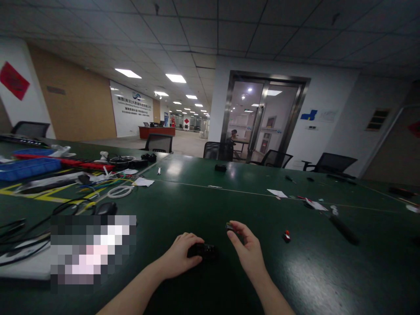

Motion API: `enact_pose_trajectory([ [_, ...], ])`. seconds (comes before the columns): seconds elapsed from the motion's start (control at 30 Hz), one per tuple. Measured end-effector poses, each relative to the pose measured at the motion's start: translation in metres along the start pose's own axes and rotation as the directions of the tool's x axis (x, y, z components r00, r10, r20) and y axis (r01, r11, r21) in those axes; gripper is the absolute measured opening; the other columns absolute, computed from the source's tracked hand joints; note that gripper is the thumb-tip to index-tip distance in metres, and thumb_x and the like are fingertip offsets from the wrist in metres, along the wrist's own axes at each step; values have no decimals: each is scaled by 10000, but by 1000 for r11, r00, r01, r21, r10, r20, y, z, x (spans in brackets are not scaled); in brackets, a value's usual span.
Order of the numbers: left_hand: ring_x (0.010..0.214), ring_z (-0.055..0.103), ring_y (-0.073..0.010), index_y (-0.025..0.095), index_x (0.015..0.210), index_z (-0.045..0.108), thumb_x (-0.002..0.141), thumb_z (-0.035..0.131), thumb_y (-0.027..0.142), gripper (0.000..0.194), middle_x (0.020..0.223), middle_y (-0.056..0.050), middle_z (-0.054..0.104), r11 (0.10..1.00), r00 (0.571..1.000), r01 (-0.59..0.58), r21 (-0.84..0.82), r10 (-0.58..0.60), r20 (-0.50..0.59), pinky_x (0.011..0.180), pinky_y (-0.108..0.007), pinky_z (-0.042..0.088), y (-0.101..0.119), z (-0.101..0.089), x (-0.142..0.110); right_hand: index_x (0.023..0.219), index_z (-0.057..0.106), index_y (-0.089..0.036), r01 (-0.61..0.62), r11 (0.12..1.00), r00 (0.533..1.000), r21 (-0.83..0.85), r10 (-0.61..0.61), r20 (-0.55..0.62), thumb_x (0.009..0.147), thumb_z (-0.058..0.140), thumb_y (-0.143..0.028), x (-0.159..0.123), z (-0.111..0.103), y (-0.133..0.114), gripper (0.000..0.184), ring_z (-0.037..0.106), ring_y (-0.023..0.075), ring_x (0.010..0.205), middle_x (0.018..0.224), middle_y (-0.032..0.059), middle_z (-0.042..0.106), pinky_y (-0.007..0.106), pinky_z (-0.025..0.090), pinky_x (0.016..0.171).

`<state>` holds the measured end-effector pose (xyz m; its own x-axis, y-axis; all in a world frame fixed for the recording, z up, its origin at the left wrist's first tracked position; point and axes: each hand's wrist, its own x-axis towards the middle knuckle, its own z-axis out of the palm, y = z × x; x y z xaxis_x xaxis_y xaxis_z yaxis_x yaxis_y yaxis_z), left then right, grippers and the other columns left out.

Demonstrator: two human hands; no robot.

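On the green table (pixel 177 201), my left hand (pixel 182 253) is closed around the left end of a small black block-like object (pixel 207 251). What kind of object it is I cannot make out. To its right and slightly above the tabletop, my right hand (pixel 247 245) pinches a small dark piece (pixel 229 227) between thumb and fingertips. That piece is apart from the black object and too small to name. A small red and white item (pixel 287 236) lies to the right of my right hand.
At the left are cables, a blue tray (pixel 29 168), a black computer mouse (pixel 105 209) and a white coil of tubing (pixel 120 191). Another black block (pixel 220 167) sits farther back. Paper scraps (pixel 277 193) and a dark rod (pixel 344 229) lie at right. Chairs (pixel 218 151) line the far edge.
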<state>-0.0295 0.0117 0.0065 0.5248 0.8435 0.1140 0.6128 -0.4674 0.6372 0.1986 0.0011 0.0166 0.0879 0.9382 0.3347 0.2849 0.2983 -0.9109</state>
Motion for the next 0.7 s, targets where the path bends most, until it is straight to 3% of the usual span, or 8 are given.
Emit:
enact_pose_trajectory([
  [0.37,1064,482,-224,267,1115,556,758,602,299,361,1110,-27,578,1000,1000,-2,-8,2,6,981,-378,311,2,-3,-3,1037,609,-226,37,995,988,87,-23,-149,728,621,-428,3,-1,4,368,592,223,961,1019,56,657,410,454,873],
  [0.7,1067,482,-225,260,1118,559,750,615,297,374,1117,-26,578,1000,1000,-11,-13,10,-3,977,-371,313,-3,-1,-2,1069,584,-232,1,992,984,125,21,-174,736,604,-458,2,-4,0,404,580,221,989,1058,53,638,394,456,865],
])
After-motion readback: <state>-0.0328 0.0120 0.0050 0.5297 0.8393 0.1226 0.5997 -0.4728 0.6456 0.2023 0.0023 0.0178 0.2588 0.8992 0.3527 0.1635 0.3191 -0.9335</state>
